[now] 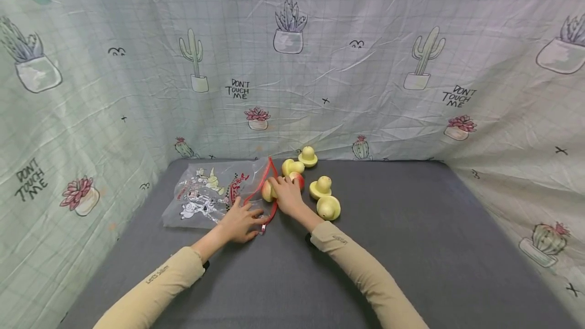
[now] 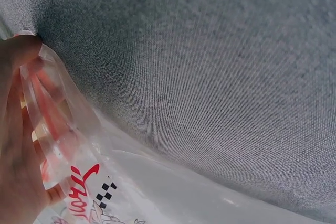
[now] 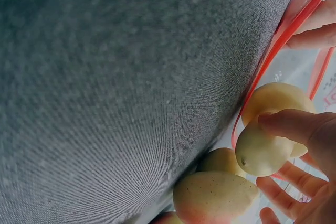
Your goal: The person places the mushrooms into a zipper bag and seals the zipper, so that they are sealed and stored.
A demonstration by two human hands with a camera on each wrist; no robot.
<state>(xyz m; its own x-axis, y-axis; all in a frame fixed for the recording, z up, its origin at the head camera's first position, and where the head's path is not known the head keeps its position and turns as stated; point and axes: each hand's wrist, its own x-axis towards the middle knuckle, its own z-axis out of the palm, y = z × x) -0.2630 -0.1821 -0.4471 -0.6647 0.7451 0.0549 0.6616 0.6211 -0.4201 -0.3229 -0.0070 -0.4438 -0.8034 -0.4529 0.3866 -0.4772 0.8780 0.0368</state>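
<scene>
A clear zip bag (image 1: 212,194) with cartoon prints and a red zip lies flat, its mouth facing right. My left hand (image 1: 241,221) is at the mouth, fingers spread by the zip slider. In the left wrist view the film passes between thumb and fingers (image 2: 47,85). My right hand (image 1: 288,198) pinches a knobbed, pale yellow fruit (image 3: 265,148) between thumb and fingers at the red zip (image 3: 273,56). Right beside it in the right wrist view is a yellow fruit with a red blush and speckles (image 3: 215,195); another red-blushed fruit (image 1: 298,178) shows behind the hand.
Several knobbed yellow fruits stand right of the bag: one at the back (image 1: 308,157), one next to it (image 1: 291,167), two nearer (image 1: 321,187) (image 1: 328,208). A dark grey cloth (image 1: 402,237) covers the table. A cactus-printed curtain (image 1: 320,75) hangs behind and at both sides.
</scene>
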